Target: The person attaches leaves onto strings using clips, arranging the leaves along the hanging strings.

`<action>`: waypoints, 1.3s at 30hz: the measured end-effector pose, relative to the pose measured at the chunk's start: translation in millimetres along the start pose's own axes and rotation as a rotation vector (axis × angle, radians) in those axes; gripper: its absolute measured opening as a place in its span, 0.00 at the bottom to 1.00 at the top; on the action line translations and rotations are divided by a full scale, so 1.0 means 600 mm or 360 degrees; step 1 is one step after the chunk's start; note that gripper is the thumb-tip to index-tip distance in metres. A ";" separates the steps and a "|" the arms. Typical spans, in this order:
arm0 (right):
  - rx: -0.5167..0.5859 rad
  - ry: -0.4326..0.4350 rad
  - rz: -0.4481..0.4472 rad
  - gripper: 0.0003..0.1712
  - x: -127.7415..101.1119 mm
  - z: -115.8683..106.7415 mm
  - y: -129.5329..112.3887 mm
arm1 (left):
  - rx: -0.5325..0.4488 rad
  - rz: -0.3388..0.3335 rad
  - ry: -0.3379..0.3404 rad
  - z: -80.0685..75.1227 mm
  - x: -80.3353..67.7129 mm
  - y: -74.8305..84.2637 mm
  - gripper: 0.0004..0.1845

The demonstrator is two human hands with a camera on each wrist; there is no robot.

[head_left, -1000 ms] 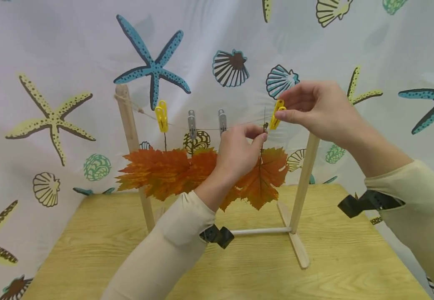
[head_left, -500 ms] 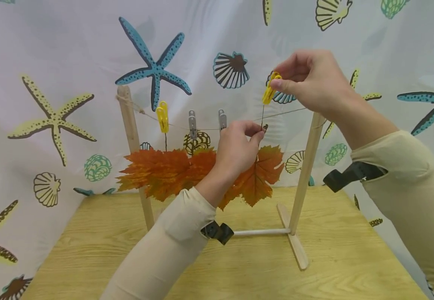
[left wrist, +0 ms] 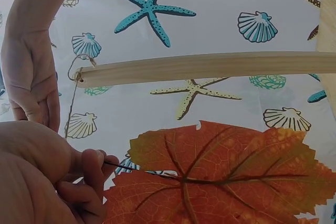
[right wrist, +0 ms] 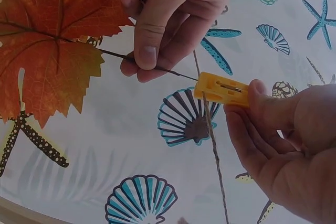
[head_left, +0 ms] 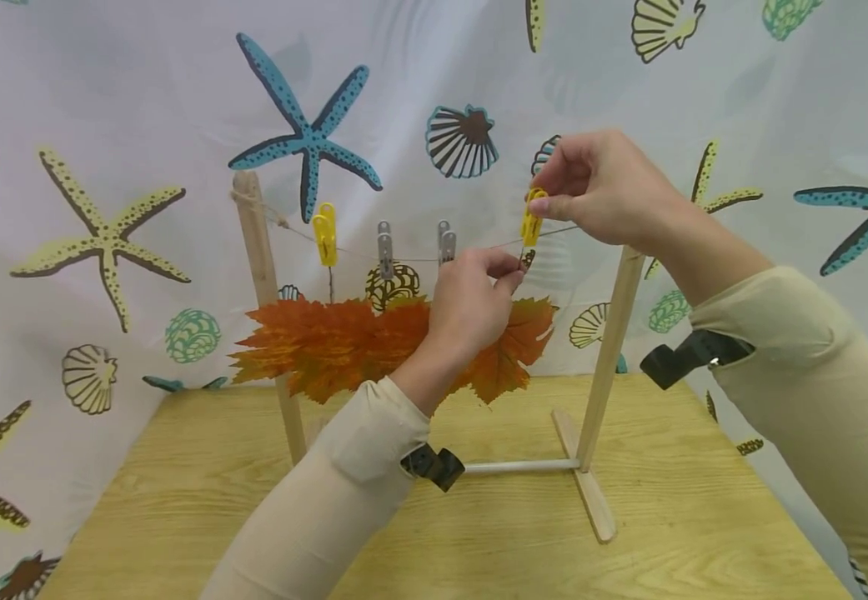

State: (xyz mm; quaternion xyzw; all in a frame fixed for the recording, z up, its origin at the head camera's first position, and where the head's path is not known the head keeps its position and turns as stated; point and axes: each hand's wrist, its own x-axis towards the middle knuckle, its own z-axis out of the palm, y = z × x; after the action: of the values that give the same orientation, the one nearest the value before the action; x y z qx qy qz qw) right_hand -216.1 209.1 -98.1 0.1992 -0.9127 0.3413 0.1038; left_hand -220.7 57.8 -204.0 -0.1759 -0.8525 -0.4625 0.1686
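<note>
A small wooden drying rack (head_left: pixel 611 333) stands on the table with a thin string (head_left: pixel 411 257) stretched between its two posts. My left hand (head_left: pixel 479 292) pinches the dark stem of an orange maple leaf (head_left: pixel 512 350) and holds it up at the string. My right hand (head_left: pixel 591 196) pinches a yellow clothespin (head_left: pixel 531 218) that sits over the string and the stem's tip. In the right wrist view the yellow clothespin (right wrist: pixel 220 89) straddles the string (right wrist: pixel 212 140). The left wrist view shows the leaf (left wrist: pixel 220 182) and its stem (left wrist: pixel 131 169) between my fingers.
On the string hang another yellow clothespin (head_left: pixel 324 235) and two grey clothespins (head_left: pixel 384 247), each above orange leaves (head_left: pixel 321 346). The rack stands on a light wooden table (head_left: pixel 479 533). A white curtain (head_left: pixel 103 125) printed with starfish and shells hangs behind.
My right hand lifted the yellow clothespin above the string, then brought it back down onto the string further left, at the leaf's stem. The left hand and leaf shifted slightly left.
</note>
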 end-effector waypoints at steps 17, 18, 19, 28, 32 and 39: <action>0.0014 0.0010 -0.0002 0.14 0.000 0.001 0.010 | -0.0098 -0.0014 0.0165 0.010 -0.001 -0.017 0.06; 0.0025 0.0019 -0.0001 0.15 0.000 0.002 0.011 | -0.0097 -0.0013 0.0169 0.010 -0.002 -0.017 0.05; 0.0034 0.0026 0.0004 0.15 -0.001 0.002 0.013 | -0.0094 -0.0016 0.0168 0.010 -0.002 -0.017 0.05; 0.0086 0.0054 -0.0001 0.15 -0.006 0.003 0.025 | -0.0080 -0.0020 0.0087 0.016 -0.002 -0.013 0.05; 0.0067 0.0020 -0.0023 0.14 -0.005 0.006 0.022 | -0.0103 -0.0004 0.0119 0.018 -0.001 -0.011 0.06; -0.0012 -0.0046 -0.0001 0.13 -0.005 0.013 0.022 | -0.0229 0.0004 0.0160 0.021 -0.002 -0.004 0.07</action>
State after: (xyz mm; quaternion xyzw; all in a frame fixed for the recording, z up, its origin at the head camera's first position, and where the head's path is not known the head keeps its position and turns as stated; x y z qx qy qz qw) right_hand -219.3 213.7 -112.7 0.2040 -0.9154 0.3348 0.0913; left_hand -222.3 67.3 -212.6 -0.1653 -0.8072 -0.5307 0.1986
